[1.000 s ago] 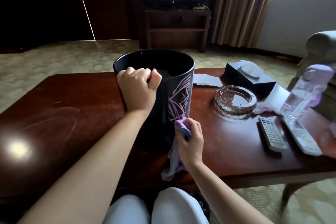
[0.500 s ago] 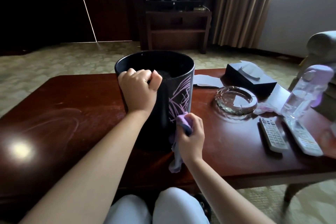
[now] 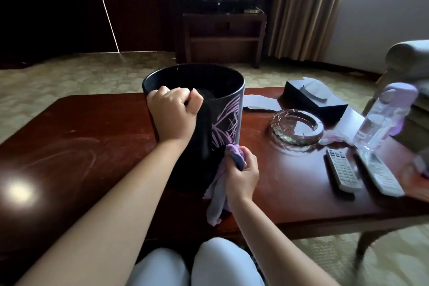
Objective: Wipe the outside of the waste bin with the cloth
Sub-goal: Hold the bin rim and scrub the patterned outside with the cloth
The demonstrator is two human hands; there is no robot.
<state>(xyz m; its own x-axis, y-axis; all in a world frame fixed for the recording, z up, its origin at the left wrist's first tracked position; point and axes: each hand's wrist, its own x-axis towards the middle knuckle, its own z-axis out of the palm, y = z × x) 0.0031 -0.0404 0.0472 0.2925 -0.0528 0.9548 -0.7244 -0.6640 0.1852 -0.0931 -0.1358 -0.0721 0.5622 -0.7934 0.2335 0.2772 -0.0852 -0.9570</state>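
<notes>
Head view, black waste bin (image 3: 222, 123) upright on a dark wooden table (image 3: 81, 146), left hand (image 3: 173, 115) curled over its near rim, right hand (image 3: 241, 173) gripping a purple cloth (image 3: 217, 195) against the bin's lower right side, glass ashtray (image 3: 297, 126) and two remotes (image 3: 364, 173) to the right.

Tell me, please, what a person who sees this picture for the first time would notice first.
The eye goes first to the black waste bin with purple line patterns, upright near the middle of the dark wooden table. The left hand grips its near rim, while the right hand presses a purple cloth against its lower side. To the right lie a glass ashtray and two remote controls.
</notes>
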